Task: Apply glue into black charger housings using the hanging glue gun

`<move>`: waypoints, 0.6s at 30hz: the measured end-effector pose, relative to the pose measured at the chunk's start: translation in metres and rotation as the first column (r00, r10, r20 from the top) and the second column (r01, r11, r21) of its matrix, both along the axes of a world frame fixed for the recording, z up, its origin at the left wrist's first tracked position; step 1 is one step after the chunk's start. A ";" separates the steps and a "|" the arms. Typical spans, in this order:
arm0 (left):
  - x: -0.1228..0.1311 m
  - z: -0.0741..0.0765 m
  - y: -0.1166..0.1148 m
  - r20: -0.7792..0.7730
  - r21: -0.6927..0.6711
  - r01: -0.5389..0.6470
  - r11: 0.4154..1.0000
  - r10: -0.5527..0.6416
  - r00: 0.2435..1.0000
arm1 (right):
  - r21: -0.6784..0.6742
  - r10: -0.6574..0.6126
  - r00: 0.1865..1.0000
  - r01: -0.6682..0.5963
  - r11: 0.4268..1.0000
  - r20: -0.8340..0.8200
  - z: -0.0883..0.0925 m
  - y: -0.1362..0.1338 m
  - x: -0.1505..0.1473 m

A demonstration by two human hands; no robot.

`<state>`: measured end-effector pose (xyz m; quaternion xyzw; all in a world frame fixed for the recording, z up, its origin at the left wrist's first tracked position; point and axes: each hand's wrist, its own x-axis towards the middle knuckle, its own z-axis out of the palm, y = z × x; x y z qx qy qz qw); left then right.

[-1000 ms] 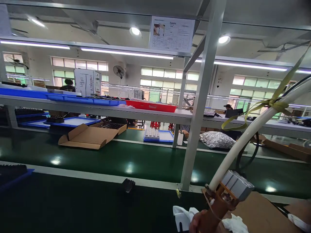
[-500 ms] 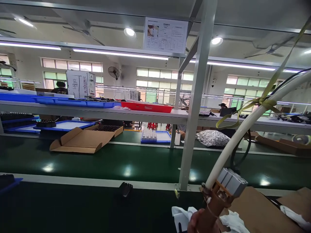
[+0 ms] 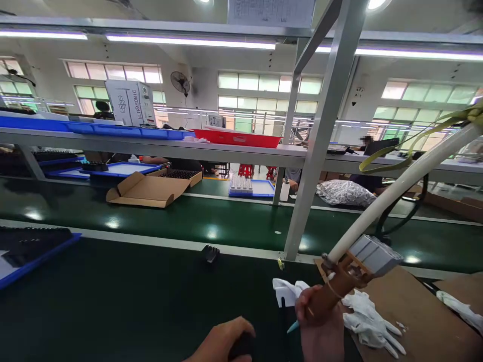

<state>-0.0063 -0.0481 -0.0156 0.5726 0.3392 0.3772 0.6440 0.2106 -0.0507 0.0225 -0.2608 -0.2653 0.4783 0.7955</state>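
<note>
My right hand [image 3: 322,332] is wrapped round a brown handheld tool [image 3: 332,296] that has a grey ribbed box [image 3: 375,255] on top and a thick white hose [image 3: 400,188] running up to the right. At the bottom edge my left hand [image 3: 222,342] curls its fingers round a small black part [image 3: 241,346], mostly hidden. A pale blue pointed tip [image 3: 293,327] shows just left of my right hand. Behind that hand lies a white cloth [image 3: 287,291]. White gloves [image 3: 372,322] rest on cardboard to its right.
A small black piece [image 3: 210,253] sits on the dark green bench near a grey upright post [image 3: 320,130]. At the left is a blue tray [image 3: 41,264] with black parts. Beyond lie an open carton [image 3: 147,190], a red tray [image 3: 237,137] and a silvery bag [image 3: 343,192].
The view has tilted down and shifted left. My left hand with the black part has come into view, and more of my right hand on the tool shows.
</note>
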 end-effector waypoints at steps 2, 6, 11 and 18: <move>0.002 0.006 0.004 0.084 -0.154 -0.020 0.988 0.033 0.996 | -0.063 -0.045 0.998 0.042 0.997 -0.039 0.002 -0.004 -0.003; 0.011 0.026 0.010 0.424 -0.483 -0.070 0.873 0.303 0.853 | -0.075 -0.074 0.997 0.071 0.995 -0.026 0.004 -0.010 -0.004; 0.016 0.038 0.008 0.598 -0.584 0.055 0.810 0.383 0.704 | -0.065 -0.082 0.997 0.082 0.994 0.001 0.001 -0.009 -0.001; 0.015 0.045 0.004 0.699 -0.404 0.151 0.902 0.198 0.687 | -0.045 -0.081 0.996 0.082 0.996 0.023 0.002 -0.009 -0.001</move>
